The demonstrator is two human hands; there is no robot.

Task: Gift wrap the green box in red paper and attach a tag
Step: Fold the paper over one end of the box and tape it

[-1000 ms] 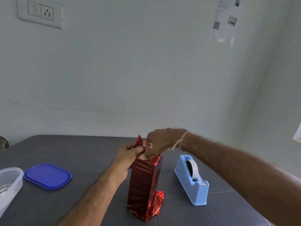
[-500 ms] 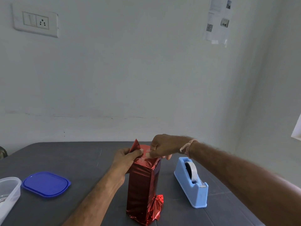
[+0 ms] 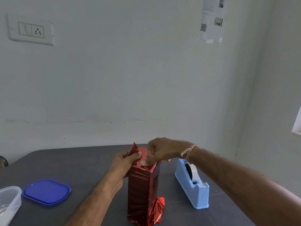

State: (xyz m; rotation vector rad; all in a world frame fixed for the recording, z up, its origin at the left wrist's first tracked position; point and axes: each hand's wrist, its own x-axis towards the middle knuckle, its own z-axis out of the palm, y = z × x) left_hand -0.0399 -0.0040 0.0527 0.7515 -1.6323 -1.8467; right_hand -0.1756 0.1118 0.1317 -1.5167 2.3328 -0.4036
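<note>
Box [image 3: 140, 190], wholly covered in red paper [image 3: 158, 207] so that no green showed, stood upright on the dark table [image 3: 81, 163] between the two forearms. Blue tape dispenser [image 3: 192, 190] sat near it on the right, not touching. Blue lid [image 3: 46, 191] and clear container [image 3: 9, 199] lay well apart to the left.

Left hand [image 3: 123, 163] gripped the upper end from the left, its thumb pinning a raised triangular flap [image 3: 133, 149]. Right hand [image 3: 162, 150] lay over the top, thumb and curled fingers pinching the folded paper down onto that end. At the base the paper was bunched and appeared unsealed.

Assessment: the step in hand was closing the top end. The folds were held by fingers only, and no tape could be made out on them. The next move would call for one hand to keep the folds flat while the other drew a strip from the dispenser. Letting go with both would likely allow the foil to spring open. The bottom end and the tag were not yet dealt with, and no tag was visible
</note>
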